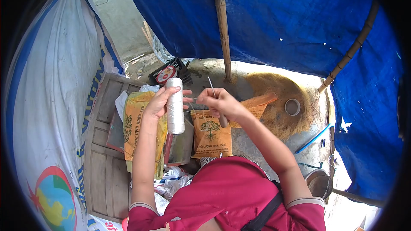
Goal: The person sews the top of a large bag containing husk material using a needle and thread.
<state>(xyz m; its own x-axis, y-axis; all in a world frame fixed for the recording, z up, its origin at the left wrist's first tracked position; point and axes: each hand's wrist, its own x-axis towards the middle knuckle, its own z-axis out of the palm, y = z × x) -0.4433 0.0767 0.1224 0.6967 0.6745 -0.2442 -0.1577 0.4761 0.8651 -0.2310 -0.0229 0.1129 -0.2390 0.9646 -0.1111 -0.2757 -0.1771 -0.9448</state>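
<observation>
My left hand (159,102) is wrapped round a tall spool of white thread (175,107), held upright with the thumb on its front. A thin strand of thread (193,99) runs from the spool's side across to my right hand (220,104). The fingers of that hand pinch together at the strand. Through the same hand passes an awl-like tool (223,121), its slim metal shaft pointing up and its brownish handle sticking out below. Behind and below the hands lies an orange printed soil bag (212,139).
A yellow-orange bag (132,119) lies on the left by a wooden panel (100,145). Brown loose material (278,85) covers floor at the right, with a white ring (292,107) on it. Blue tarpaulin (274,17) and bamboo poles (221,25) stand behind; a blue stick (314,139) lies right.
</observation>
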